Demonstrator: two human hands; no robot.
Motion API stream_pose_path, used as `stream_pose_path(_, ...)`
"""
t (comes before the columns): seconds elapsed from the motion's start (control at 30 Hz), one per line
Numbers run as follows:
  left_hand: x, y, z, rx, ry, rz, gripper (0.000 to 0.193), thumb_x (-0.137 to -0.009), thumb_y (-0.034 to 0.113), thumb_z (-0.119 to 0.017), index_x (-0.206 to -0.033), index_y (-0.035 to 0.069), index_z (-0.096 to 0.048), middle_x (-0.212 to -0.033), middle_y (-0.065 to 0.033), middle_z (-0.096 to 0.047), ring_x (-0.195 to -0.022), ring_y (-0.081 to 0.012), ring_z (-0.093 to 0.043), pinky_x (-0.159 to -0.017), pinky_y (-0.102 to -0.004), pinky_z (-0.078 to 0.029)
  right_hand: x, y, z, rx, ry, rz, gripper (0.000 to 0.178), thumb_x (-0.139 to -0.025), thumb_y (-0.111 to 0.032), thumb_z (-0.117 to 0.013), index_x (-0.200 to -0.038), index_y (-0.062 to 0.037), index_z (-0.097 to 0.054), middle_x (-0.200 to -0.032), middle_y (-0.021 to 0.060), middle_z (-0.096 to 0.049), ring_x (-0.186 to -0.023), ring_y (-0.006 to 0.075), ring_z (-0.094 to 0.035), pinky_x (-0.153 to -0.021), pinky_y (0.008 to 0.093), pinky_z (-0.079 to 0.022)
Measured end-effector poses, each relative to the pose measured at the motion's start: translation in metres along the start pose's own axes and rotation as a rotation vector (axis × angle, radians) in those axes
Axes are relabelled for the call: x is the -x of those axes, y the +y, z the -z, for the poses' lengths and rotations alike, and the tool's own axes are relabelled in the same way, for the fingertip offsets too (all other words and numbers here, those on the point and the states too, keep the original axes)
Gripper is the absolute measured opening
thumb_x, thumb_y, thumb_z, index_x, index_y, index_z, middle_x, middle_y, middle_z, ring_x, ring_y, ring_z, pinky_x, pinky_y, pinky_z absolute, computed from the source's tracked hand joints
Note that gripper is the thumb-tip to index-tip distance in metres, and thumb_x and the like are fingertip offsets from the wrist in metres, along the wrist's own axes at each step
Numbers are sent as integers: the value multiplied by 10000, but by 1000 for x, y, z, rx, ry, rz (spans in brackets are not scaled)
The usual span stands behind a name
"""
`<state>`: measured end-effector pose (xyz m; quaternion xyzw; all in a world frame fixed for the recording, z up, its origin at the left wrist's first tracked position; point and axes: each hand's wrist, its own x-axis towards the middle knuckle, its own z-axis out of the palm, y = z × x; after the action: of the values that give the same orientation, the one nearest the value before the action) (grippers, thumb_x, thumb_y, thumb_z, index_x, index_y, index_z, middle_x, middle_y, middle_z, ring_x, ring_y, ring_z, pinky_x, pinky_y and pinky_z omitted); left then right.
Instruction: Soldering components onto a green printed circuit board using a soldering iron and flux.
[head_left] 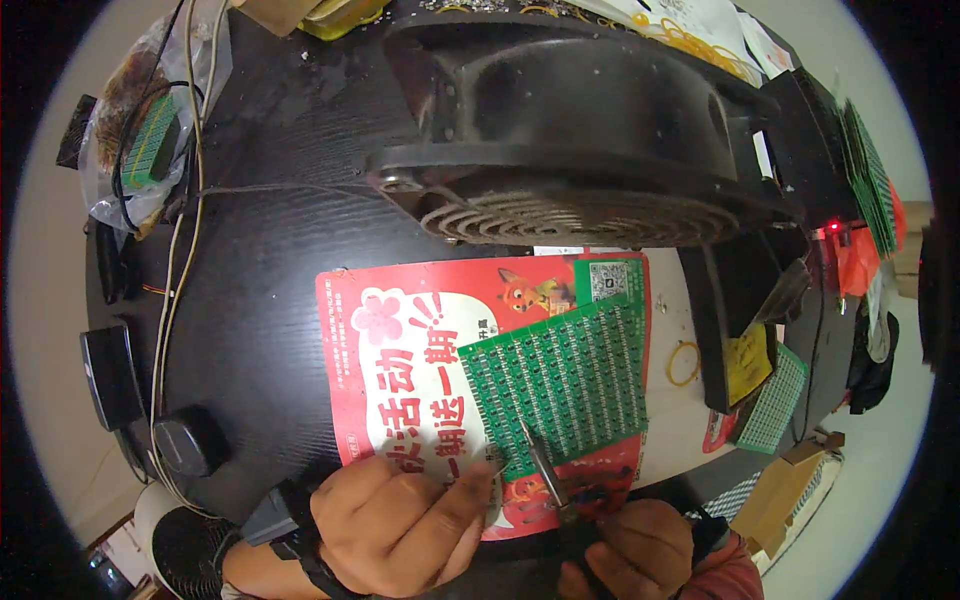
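A green circuit board (560, 385) with rows of small components lies tilted on a red and white printed sheet (345, 330). My right hand (640, 550) grips the dark handle of a soldering iron (545, 470), whose thin metal tip points up and left over the board's lower middle. Close to the board's lower left corner is my left hand (400, 525), its fingers curled and pinched together. What those fingertips hold, if anything, is too small to make out. Whether the tip touches the board cannot be told.
A large black fan (590, 130) stands behind the board. To the right are a yellow sponge (750, 368), another circuit board (775, 400) and a rubber band (684, 363). Cables (175, 260) run down the left side, past a plastic bag (210, 70) and a black box (190, 440).
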<state>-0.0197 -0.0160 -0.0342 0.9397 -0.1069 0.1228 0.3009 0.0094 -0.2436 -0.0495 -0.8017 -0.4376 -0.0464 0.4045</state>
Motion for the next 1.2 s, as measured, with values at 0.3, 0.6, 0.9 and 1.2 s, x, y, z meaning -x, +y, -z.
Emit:
stream_pose_path(0.3, 2, 1, -4, 12, 69, 30, 274, -611, 1, -683, -884, 0, -671, -632, -45, -563, -506, -177, -546, -475, -287, -435, -5, -3, 8, -100, -23, -30, 228, -810, -205, -707, -946, -37, -634, -875, 119, -615, -809, 284, -613, -677, 401, -550)
stream_pose_path(0.6, 3, 1, -1, 4, 51, 25, 241, -607, 13, -698, -845, 3, -656, -671, -67, -599, -541, -190, -580, -508, -298, -472, 0, 2, 1, -104, 33, 7, 210, -817, -197, -699, -931, -34, -630, -852, 117, -611, -770, 279, -613, -643, 397, -548)
stream_pose_path(0.9, 3, 1, -1, 4, 30, 16, 258, -609, 21, -701, -863, -2, -658, -698, -71, -613, -550, -194, -582, -526, -302, -485, -3, -3, 8, -68, -11, -2, 203, -789, -180, -715, -902, -33, -632, -858, 115, -596, -796, 291, -615, -685, 428, -543)
stream_pose_path(1.2, 2, 1, -1, 2, -30, 15, 289, -618, 48, -720, -898, 2, -665, -689, -56, -589, -541, -188, -563, -512, -302, -472, 1, -4, 7, -127, -16, -28, 224, -785, -182, -717, -919, -29, -625, -869, 106, -596, -773, 277, -606, -706, 431, -537)
